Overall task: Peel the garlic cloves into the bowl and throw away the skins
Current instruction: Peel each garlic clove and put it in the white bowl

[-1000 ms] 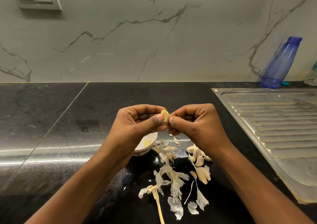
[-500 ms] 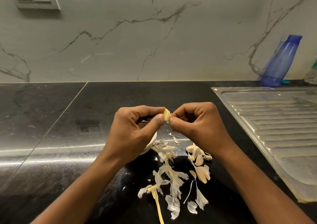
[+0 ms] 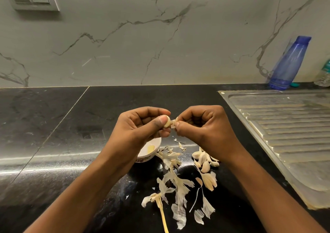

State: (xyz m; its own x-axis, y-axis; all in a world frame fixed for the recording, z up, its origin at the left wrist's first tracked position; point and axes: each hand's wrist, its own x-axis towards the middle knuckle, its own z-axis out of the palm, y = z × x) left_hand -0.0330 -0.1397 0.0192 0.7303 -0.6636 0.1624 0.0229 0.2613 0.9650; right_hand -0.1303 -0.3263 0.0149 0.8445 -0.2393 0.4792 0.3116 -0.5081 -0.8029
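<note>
Above bowl [image 3: 142, 157], our left hand [image 3: 141, 127] pinches clove [image 3: 167, 121]; right hand [image 3: 201, 125] pinches skin [image 3: 174, 121] (mid-peel). Next: strip skin, drop clove in bowl.

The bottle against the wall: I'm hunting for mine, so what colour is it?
The tall plastic bottle is translucent blue with a solid blue cap; head view.

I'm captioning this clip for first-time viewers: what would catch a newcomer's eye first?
At centre, the left hand pinches a pale garlic clove while the right hand pinches its papery skin. Below them, torn white skins litter the black stone counter; a blue plastic bottle sits far right.
</note>
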